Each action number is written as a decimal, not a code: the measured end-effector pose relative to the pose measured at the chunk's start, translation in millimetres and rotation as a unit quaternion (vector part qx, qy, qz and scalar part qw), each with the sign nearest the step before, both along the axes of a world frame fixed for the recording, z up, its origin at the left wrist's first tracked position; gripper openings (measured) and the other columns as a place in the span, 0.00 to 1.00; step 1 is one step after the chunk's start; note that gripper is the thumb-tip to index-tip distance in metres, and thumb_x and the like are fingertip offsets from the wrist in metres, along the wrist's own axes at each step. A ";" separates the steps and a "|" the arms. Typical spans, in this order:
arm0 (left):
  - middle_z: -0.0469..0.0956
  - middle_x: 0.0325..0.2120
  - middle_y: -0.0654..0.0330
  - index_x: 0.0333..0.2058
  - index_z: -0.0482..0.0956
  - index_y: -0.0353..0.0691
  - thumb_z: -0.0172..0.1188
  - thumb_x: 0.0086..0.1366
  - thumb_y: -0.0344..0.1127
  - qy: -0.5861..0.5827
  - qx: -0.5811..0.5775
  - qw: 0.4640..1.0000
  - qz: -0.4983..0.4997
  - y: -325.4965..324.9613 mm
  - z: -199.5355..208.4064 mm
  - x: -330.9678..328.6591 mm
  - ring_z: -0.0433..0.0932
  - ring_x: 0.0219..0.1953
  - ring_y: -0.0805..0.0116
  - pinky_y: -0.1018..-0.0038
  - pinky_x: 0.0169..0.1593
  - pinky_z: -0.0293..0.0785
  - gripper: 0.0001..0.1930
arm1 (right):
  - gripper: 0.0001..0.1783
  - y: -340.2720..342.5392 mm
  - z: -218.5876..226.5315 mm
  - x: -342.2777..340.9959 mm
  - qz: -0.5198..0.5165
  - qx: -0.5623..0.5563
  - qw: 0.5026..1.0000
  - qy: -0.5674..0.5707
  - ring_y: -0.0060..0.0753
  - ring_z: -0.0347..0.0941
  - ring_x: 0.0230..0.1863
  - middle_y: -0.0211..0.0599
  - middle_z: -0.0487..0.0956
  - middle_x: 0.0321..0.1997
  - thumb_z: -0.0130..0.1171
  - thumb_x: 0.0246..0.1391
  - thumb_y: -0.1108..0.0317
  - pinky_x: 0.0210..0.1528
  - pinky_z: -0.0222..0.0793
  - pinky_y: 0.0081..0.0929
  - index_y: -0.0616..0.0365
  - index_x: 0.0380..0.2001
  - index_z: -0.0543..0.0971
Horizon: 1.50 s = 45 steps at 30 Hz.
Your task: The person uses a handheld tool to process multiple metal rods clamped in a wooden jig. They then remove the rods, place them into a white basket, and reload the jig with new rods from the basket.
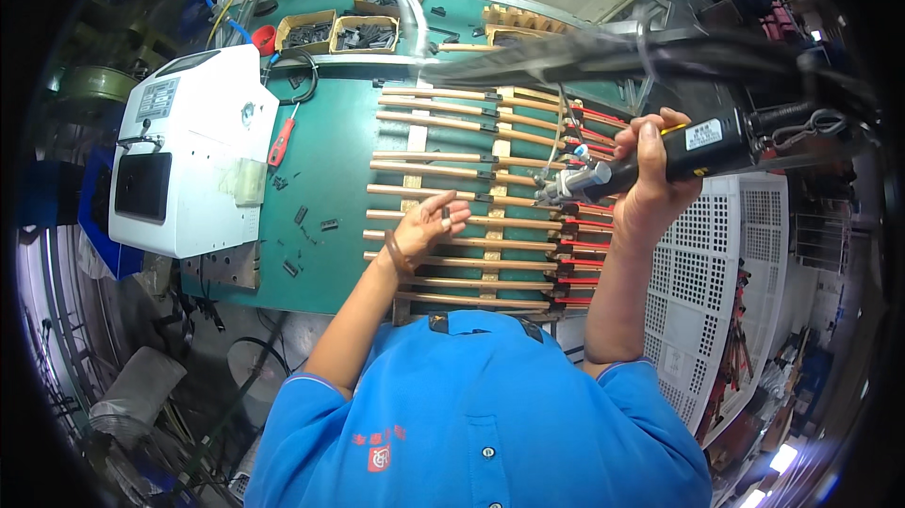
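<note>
My right hand [646, 169] is wrapped round a black power screwdriver [702, 142] with a white label, its metal nose pointing left over the rods. Under it a row of wooden rods [429, 172] lies side by side, left to right, across notched wooden rails. Black fittings sit on several rods, and red and black parts [586, 265] show at their right ends. My left hand [432, 227] is over the middle rods, palm up, fingers partly curled about a small dark piece [446, 213]. What exactly this piece is cannot be made out.
At the left of the green table stands a white machine [189, 155], with a red-handled screwdriver [282, 140] beside it. Small black parts [328, 224] lie scattered nearby. Cardboard boxes [366, 35] of black parts stand at the back. White perforated crates [693, 291] are at the right.
</note>
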<state>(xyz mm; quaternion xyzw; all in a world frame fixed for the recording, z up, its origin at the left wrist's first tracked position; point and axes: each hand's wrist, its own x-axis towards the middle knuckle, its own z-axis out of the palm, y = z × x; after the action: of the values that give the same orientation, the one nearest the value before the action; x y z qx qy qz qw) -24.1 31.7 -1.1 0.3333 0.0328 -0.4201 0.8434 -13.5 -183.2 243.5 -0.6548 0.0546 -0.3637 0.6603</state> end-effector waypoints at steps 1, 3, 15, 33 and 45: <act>0.64 0.58 0.47 0.64 0.50 0.33 0.60 0.60 0.27 0.024 -0.047 0.999 0.008 3.9 3.6 -8.4 0.70 0.57 0.58 0.70 0.55 0.74 0.37 | 0.15 -1.9 -1.6 -2.9 0.002 0.001 1.000 0.003 0.24 0.76 0.28 0.36 0.77 0.31 0.58 0.51 0.79 0.30 0.72 0.20 0.64 0.43 0.71; 0.65 0.58 0.47 0.65 0.50 0.37 0.60 0.60 0.26 0.035 -0.013 0.999 -0.001 7.9 19.1 -17.1 0.73 0.54 0.58 0.70 0.47 0.79 0.37 | 0.14 -3.1 -7.6 -4.0 0.007 0.034 0.999 0.001 0.24 0.75 0.27 0.35 0.77 0.31 0.57 0.50 0.79 0.31 0.72 0.20 0.63 0.42 0.72; 0.79 0.38 0.54 0.46 0.69 0.31 0.61 0.56 0.19 -0.112 0.181 0.977 0.024 -44.2 -0.9 -18.4 0.80 0.40 0.69 0.74 0.43 0.80 0.18 | 0.12 14.4 -14.4 -9.9 0.019 0.049 0.999 -0.005 0.23 0.73 0.25 0.35 0.76 0.31 0.55 0.51 0.82 0.29 0.72 0.21 0.65 0.41 0.71; 0.77 0.32 0.66 0.30 0.79 0.46 0.67 0.48 0.33 -0.650 0.454 0.607 0.059 -40.6 -6.5 -14.3 0.73 0.40 0.62 0.65 0.42 0.68 0.09 | 0.09 32.5 -59.6 -22.9 -0.010 0.051 0.999 0.007 0.23 0.72 0.26 0.37 0.76 0.30 0.54 0.51 0.82 0.31 0.71 0.22 0.63 0.37 0.72; 0.75 0.33 0.59 0.30 0.78 0.41 0.67 0.48 0.30 -0.639 0.404 0.651 0.069 -51.1 -25.2 -10.0 0.73 0.38 0.58 0.65 0.42 0.69 0.09 | 0.12 27.5 -73.3 -22.1 -0.009 -0.013 1.000 -0.002 0.21 0.73 0.27 0.32 0.74 0.29 0.56 0.48 0.87 0.32 0.74 0.21 0.64 0.35 0.71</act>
<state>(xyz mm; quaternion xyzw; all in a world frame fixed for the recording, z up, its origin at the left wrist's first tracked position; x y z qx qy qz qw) -34.1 -19.4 -26.2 0.8236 -0.3251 0.0107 0.4646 -35.6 -155.7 170.3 -0.6619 0.0551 -0.3717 0.6487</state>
